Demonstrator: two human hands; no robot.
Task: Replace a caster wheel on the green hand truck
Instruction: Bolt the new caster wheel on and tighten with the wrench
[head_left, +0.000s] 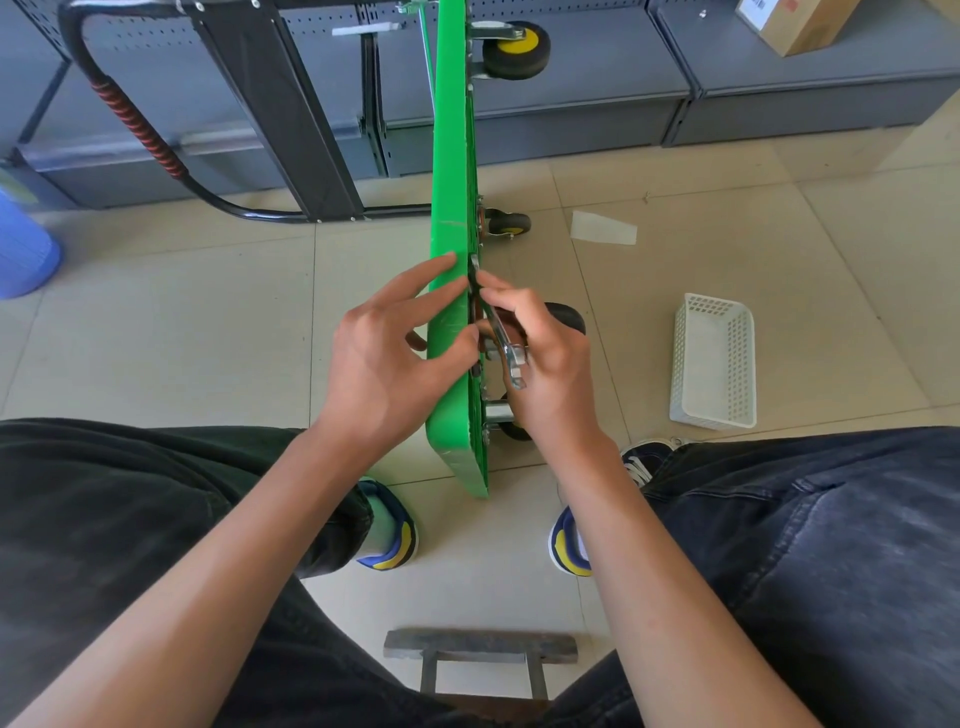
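The green hand truck (453, 156) stands on its edge on the tiled floor, its underside facing right. Yellow-hubbed caster wheels show at the far top (515, 49) and middle (509, 223); a black caster wheel (566, 318) sits behind my right hand. My left hand (395, 348) lies against the deck's left face, fingers spread straight, thumb over the edge. My right hand (540, 358) grips a silver wrench (506, 343) whose upper end sits at the deck's underside near the caster plate. The bolt it touches is hidden.
A white perforated basket (714, 361) lies on the floor to the right. Grey shelving (571, 104) lines the back, with a cardboard box (795, 23) on it. A blue bucket (23, 249) stands far left. A stool edge (480, 647) is between my knees, with my shoes beside the truck.
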